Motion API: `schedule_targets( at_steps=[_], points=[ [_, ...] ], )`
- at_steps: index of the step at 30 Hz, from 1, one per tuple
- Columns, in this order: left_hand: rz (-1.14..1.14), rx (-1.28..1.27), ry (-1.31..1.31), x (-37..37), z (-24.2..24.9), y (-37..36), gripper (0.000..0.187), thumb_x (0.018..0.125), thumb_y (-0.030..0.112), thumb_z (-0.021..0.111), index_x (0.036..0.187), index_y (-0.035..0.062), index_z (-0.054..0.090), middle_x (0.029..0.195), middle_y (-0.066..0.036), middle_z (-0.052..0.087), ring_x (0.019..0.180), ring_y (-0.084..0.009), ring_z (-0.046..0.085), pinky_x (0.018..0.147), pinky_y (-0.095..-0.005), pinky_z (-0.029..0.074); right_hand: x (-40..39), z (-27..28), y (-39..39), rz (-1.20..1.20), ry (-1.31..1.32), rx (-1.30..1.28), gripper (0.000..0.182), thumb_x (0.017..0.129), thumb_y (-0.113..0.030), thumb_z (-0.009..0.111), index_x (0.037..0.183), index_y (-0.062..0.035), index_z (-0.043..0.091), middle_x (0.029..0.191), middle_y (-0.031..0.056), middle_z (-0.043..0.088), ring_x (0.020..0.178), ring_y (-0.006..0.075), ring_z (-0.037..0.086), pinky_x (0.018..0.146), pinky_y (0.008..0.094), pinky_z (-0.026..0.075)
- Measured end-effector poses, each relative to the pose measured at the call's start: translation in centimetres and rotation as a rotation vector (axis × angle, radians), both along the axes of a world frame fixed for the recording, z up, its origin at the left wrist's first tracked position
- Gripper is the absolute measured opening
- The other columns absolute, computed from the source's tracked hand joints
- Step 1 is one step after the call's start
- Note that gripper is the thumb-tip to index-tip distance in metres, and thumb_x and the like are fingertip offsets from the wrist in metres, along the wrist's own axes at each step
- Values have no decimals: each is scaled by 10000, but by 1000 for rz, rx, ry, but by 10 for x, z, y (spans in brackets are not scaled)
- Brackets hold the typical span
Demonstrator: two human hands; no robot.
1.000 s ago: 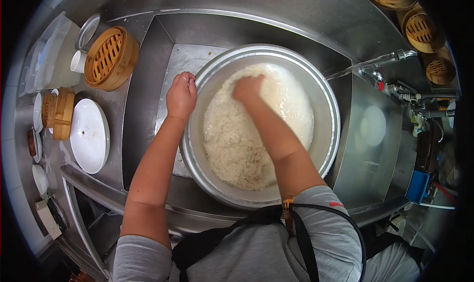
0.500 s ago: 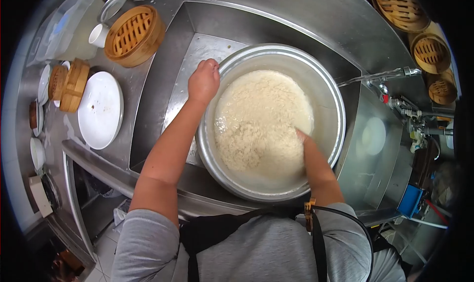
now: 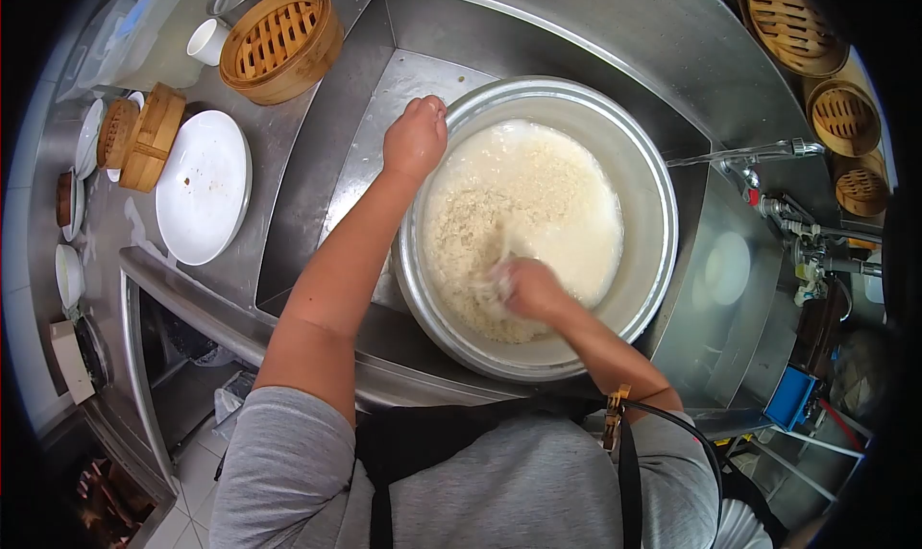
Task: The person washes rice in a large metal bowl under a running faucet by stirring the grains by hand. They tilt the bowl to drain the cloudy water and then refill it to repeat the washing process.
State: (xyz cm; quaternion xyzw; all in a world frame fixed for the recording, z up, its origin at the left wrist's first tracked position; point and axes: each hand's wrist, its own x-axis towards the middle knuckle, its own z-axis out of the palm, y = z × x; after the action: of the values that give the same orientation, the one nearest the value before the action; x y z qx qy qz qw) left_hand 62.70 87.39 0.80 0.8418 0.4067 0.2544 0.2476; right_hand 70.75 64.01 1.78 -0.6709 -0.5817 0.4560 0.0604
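Observation:
A large round metal pot (image 3: 656,290) stands in the sink, holding pale rice (image 3: 471,232) under cloudy, whitish water (image 3: 576,189). My left hand (image 3: 417,138) is closed on the pot's upper left rim, fingertips curled at the edge. Down inside the pot, near its lower middle, my right hand (image 3: 530,288) is in the wet rice. Motion smears its fingers, and grains and water streak around them, so their closure cannot be made out.
The steel sink (image 3: 370,97) surrounds the pot. Water runs from a tap (image 3: 802,147) on the right. To the left are a bamboo steamer (image 3: 281,45), a white cup (image 3: 206,42) and a white plate (image 3: 204,189). More steamers (image 3: 843,117) line the upper right.
My right hand has moved left through the rice and lifted partly out of the cloudy water, stirring the grains. My left hand remains at the rim. The view has shifted slightly.

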Motion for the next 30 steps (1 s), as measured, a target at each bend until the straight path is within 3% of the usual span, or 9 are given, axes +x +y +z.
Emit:
schedule_targets(
  at_steps=[2,5,9,12,14,19,23,27,30],
  points=[
    [-7,-2,-4,0,0,0,83,793,123,450,815,68,508,825,-115,539,733,-301,532,632,-372,426,-36,-20,-3,349,-226,399,222,717,-128,511,896,-32,600,915,133,566,888,282,515,839,426,356],
    [-7,-10,-9,-1,2,-1,84,793,123,450,815,66,507,820,-114,539,732,-301,532,632,-372,424,-70,-57,4,361,-495,519,224,732,-153,476,872,-45,614,997,140,550,972,269,471,871,441,302],
    [0,15,-33,-1,-1,-2,87,791,122,451,811,58,505,809,-114,537,726,-300,533,635,-372,422,-61,-92,89,480,-572,-87,236,777,-140,433,904,-85,624,942,95,600,883,253,555,803,418,351],
    [0,69,-11,-1,-3,-1,57,774,118,465,807,92,503,791,-97,523,704,-300,531,606,-386,432,0,-134,145,-5,-641,-104,284,796,-187,396,962,-105,612,973,73,602,897,232,573,681,406,430],
    [-6,48,-26,-1,-2,0,58,776,119,462,803,88,503,793,-99,523,710,-298,530,610,-384,432,48,-105,152,115,-720,-119,305,791,-204,392,978,-85,602,1012,75,588,868,232,583,666,409,431],
    [-8,32,-34,-1,-1,-1,59,778,120,460,795,85,504,792,-104,524,705,-301,530,615,-384,432,155,-106,120,-158,-859,-241,331,771,-231,400,989,-81,598,1064,113,559,970,253,539,761,407,405],
    [9,30,-59,0,-1,0,57,777,124,464,796,95,509,794,-105,526,698,-305,531,618,-388,433,217,-112,47,-483,-400,-608,514,761,-409,468,1153,-79,487,1217,139,436,1127,276,406,936,397,287],
    [52,35,-54,0,-6,-2,54,775,129,469,796,105,512,796,-104,527,694,-306,533,617,-394,436,224,-198,-55,-601,131,-547,584,791,-444,444,1248,-90,364,1303,100,326,1139,206,378,931,368,318],
    [41,22,18,0,0,-3,68,778,114,464,808,76,511,804,-100,536,708,-294,534,620,-371,429,157,-193,-60,-764,532,-456,572,789,-434,448,1247,-102,366,1300,101,328,1142,210,375,930,369,320]
  ],
)
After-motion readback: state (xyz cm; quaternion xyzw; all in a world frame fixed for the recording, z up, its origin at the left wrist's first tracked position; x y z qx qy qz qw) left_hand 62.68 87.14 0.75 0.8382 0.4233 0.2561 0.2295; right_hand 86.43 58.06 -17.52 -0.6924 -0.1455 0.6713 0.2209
